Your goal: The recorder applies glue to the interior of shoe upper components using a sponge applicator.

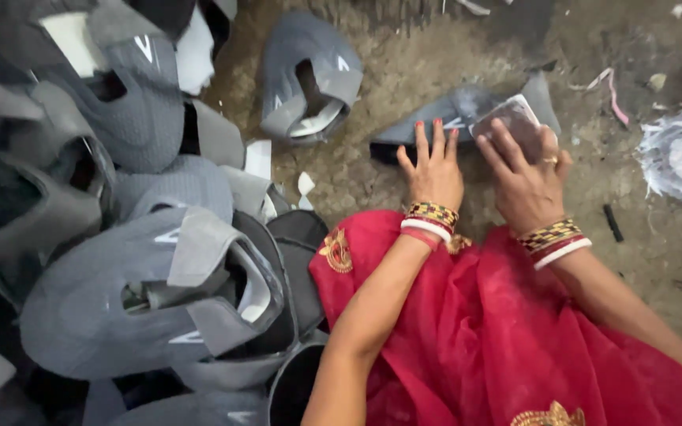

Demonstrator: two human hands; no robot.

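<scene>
A person seated on a dusty concrete floor (404, 87) presses a flat grey shoe upper (436, 118) against it, the piece lying just ahead of the red garment (507, 331) that covers the lap. The left hand (434, 170) lies flat on the near edge of the upper, fingers (420, 142) spread and released, grasping nothing. The right hand (524, 177) bears down on a pale, translucent rectangular piece (515, 118) laid over the upper's right end, fingers extended rather than clenched. One further shaped grey upper (305, 75) sits alone on the floor toward the far edge, while a heap of grey uppers (120, 237) fills the left side; about eight can be made out, the true number hidden by overlap. A tuft of white fibrous scrap (680, 150) lies at the right edge. As a judgement, the translucent piece could slide or go on crooked if the left hand's flat hold slips, and grit from the floor might soil the upper.
</scene>
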